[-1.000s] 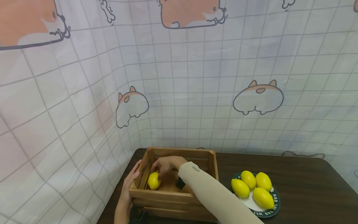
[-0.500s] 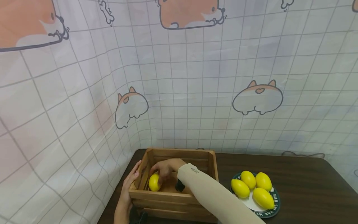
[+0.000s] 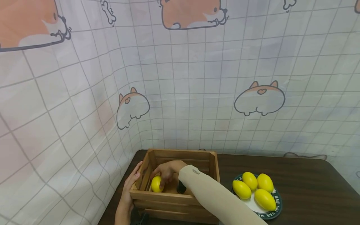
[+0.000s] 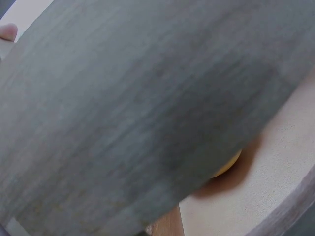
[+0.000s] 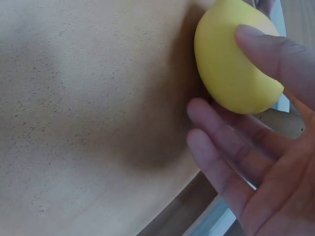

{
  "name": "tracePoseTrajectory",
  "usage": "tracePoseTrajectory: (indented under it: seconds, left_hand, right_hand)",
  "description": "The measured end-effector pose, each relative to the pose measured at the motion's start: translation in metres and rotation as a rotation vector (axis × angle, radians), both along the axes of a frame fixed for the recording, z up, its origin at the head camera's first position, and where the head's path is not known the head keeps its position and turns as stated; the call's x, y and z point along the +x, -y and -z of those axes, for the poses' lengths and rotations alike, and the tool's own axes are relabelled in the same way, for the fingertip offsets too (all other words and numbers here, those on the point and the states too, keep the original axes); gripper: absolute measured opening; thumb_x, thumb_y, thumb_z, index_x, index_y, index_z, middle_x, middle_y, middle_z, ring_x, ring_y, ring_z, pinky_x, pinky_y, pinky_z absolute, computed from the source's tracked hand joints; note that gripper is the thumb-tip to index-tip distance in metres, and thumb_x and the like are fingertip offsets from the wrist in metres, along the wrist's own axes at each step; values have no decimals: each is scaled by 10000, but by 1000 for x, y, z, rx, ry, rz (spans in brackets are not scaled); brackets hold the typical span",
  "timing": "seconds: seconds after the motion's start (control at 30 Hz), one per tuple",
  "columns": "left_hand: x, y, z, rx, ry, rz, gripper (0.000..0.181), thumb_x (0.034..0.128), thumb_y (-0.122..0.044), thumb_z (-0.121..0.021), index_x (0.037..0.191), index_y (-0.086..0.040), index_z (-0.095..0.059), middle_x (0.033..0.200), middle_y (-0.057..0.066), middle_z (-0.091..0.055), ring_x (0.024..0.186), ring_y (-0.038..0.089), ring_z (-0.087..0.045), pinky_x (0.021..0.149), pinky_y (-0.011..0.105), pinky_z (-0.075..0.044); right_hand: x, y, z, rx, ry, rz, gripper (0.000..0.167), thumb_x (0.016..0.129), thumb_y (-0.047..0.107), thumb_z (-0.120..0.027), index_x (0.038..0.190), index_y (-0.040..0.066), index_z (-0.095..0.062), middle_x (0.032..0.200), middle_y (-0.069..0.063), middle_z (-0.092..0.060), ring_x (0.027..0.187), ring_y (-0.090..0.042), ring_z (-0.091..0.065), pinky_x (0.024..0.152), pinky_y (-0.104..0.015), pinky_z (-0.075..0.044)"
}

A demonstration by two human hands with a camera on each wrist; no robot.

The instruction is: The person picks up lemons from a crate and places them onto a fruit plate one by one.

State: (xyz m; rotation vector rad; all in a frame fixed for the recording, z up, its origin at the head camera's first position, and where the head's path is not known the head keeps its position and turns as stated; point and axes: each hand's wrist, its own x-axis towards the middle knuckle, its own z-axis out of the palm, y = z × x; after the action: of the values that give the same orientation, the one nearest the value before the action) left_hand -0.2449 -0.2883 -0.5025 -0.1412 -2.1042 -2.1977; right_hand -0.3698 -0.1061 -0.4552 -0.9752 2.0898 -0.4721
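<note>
In the head view a wooden crate (image 3: 174, 206) stands on the dark table. My right hand (image 3: 166, 172) reaches inside it and pinches a yellow lemon (image 3: 156, 184) at the crate's left end. The right wrist view shows the thumb (image 5: 275, 54) on top of this lemon (image 5: 236, 64), with several fingers curved beneath it. Lying along the outside of the crate's left wall, my left hand (image 3: 131, 181) touches it with fairly straight fingers. A blurred slat of the crate (image 4: 147, 98) covers most of the left wrist view, hiding most of that hand; a lemon's edge (image 4: 229, 163) shows below it.
Right of the crate sits a dark-rimmed plate (image 3: 277, 204) with lettering, holding several lemons (image 3: 265, 199). A patterned grid cloth (image 3: 191, 103) hangs behind and to the left of the table (image 3: 306, 184). My sleeved right forearm (image 3: 216, 197) crosses the crate's front wall.
The lemon in the crate has shifted slightly right and toward me, with my right hand's fingers on it. The left hand and the plate look the same.
</note>
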Motion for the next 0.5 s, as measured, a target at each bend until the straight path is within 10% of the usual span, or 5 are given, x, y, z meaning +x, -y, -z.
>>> tracePoseTrajectory:
  seconds: [0.5]
  left_hand:
    - [1, -1, -1, 12, 0, 6, 583, 1069, -355, -390, 1627, -218, -297, 1709, 96, -186, 1559, 406, -114, 1174, 780, -107]
  right_hand:
    - [2, -9, 0, -9, -17, 47, 406, 850, 131, -841, 1117, 180, -539, 1022, -5, -555, 775, -138, -542, 718, -294, -540]
